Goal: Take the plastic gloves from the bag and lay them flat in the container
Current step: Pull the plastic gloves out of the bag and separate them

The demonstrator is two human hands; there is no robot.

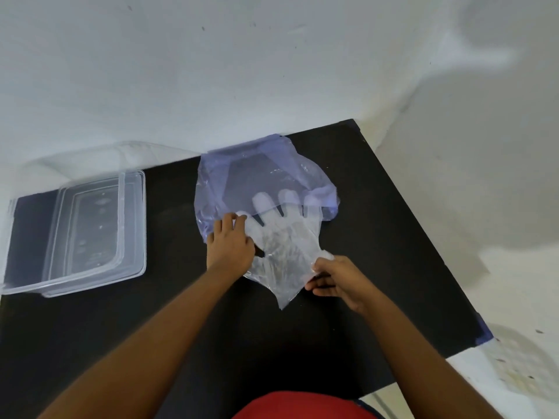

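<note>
A translucent purple plastic bag [260, 173] lies on the black table near the wall. A clear plastic glove [284, 240] sticks halfway out of its mouth, fingertips still inside the bag. My left hand [231, 243] presses on the bag's lower left edge and the glove's thumb side. My right hand [335, 276] pinches the glove's cuff at its lower right. The clear rectangular container [90, 231] stands on the left of the table, with nothing visible inside.
The black table [378, 237] butts against a white wall at the back. Its right edge runs diagonally, with pale floor beyond. What looks like a clear lid [18, 243] lies beside or under the container's left side.
</note>
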